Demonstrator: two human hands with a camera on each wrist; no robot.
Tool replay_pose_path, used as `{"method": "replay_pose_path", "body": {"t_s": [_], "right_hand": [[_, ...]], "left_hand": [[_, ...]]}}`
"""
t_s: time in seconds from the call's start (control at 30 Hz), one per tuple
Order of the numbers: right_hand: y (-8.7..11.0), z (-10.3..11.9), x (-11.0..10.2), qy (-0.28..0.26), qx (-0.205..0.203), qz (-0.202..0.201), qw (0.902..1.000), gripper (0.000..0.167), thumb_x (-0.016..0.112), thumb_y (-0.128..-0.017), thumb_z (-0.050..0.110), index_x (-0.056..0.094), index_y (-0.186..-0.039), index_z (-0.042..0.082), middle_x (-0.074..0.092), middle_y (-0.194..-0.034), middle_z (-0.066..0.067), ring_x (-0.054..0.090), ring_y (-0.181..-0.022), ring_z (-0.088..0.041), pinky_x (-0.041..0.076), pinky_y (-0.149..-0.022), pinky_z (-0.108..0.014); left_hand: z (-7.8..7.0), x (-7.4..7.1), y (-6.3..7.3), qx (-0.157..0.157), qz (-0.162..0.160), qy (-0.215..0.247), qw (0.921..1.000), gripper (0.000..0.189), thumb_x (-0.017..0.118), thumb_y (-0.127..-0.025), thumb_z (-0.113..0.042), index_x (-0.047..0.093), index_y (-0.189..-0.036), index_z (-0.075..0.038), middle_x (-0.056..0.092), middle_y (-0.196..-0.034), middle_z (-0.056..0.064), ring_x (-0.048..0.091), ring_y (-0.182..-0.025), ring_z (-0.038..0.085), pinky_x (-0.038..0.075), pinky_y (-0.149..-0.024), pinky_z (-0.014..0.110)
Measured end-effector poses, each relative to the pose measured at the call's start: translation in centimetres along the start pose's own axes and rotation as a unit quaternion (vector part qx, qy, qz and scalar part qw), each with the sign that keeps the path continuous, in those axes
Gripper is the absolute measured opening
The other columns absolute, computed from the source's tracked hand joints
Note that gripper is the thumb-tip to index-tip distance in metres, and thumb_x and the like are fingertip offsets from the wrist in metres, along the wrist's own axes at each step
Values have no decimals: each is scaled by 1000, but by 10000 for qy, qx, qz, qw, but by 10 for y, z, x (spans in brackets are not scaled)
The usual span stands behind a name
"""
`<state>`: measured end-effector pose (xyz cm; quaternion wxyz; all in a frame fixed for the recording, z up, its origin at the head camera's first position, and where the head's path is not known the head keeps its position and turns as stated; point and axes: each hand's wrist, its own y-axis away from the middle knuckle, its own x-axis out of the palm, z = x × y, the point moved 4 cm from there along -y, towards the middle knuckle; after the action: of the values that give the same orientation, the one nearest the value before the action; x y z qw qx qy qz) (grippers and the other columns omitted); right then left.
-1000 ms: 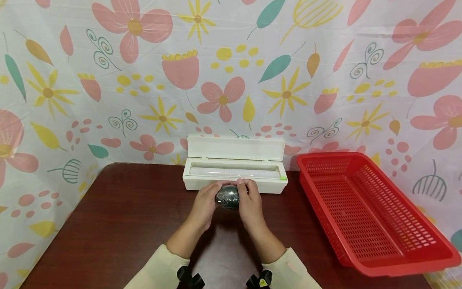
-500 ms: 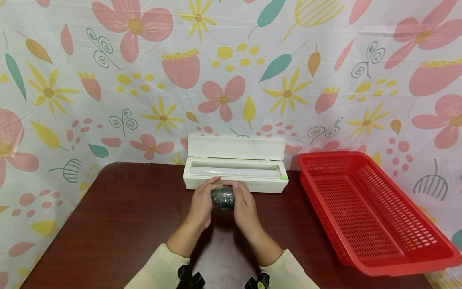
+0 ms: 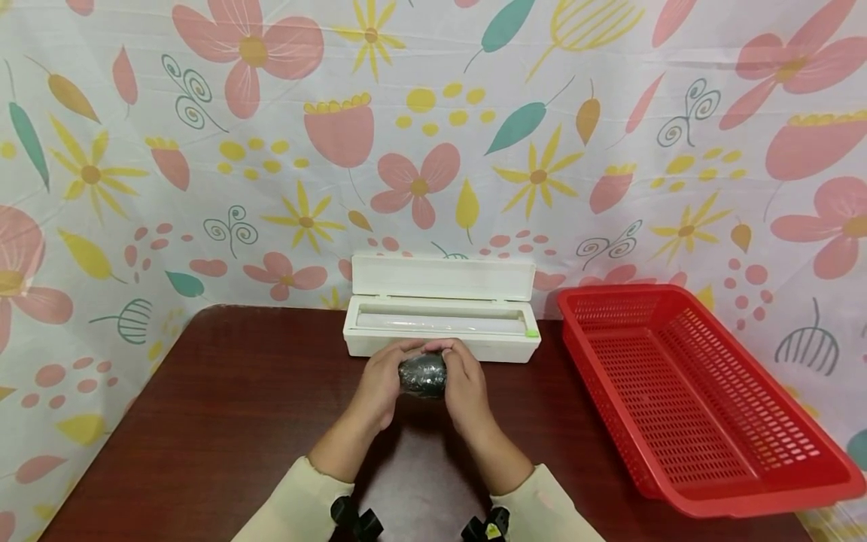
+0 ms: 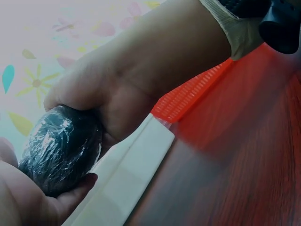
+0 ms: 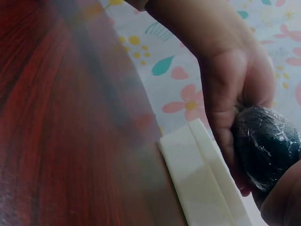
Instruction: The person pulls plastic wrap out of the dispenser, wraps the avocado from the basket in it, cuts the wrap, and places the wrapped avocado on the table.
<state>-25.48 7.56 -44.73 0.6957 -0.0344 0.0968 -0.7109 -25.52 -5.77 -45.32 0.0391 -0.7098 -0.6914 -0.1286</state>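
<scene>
A dark, rounded thing wrapped in clear plastic film [image 3: 423, 376] is held up between both hands over the table. My left hand [image 3: 377, 384] grips it from the left side and my right hand [image 3: 466, 388] from the right, thumbs on top. The film looks crinkled and shiny in the left wrist view, where the wrapped dark thing [image 4: 63, 148] sits between the palms. The right wrist view has the same wrapped thing [image 5: 265, 146] at its right edge. Just behind the hands stands a white cling film box [image 3: 440, 348], lid raised, with a roll of film [image 3: 440, 324] inside.
A red perforated plastic basket [image 3: 667, 482] stands on the right of the dark brown table [image 3: 223, 421]. A small green piece [image 3: 532, 333] sits at the box's right end. A flower-patterned cloth [image 3: 420, 113] hangs behind the table.
The wrapped thing has been turned in the hands and shifted slightly left, then a little back right. The fingers have changed their hold around it. Box and basket have not moved.
</scene>
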Motion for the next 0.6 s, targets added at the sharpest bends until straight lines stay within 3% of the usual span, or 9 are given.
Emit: {"method": "replay_pose_path", "body": {"t_s": [0.17,0.3,0.47,0.6], "right_hand": [[-4,0,-3,-72,84,-15,9999,33,39,-103,12,72,-100,11,72,-110,-7,62,-107,-20,47,-94,-36],[-9,0,-8,22,147,-78,9999,32,40,-103,15,72,-100,12,72,-110,-6,61,-108,-19,45,-96,-36],[-14,0,-16,-4,194,-89,9998,33,39,-105,17,71,-103,12,70,-110,-7,59,-107,-18,47,-92,-35],[-15,0,-19,-76,227,33,9997,33,38,-107,21,70,-107,10,69,-113,-11,58,-107,-21,48,-90,-34]], "left_hand": [[1,0,1,-172,310,12,9994,42,44,-103,-18,58,-139,0,57,-143,18,61,-114,16,52,-92,27],[0,0,1,-80,428,-175,9989,45,40,-108,-25,54,-142,-1,56,-143,17,60,-117,15,50,-99,31],[-4,-1,1,199,334,-690,9969,41,53,-104,-31,62,-131,-2,62,-131,14,62,-106,14,50,-99,37],[-4,-3,1,217,365,-967,9944,35,64,-99,-29,66,-126,-7,64,-126,9,62,-107,14,51,-98,38]]}}
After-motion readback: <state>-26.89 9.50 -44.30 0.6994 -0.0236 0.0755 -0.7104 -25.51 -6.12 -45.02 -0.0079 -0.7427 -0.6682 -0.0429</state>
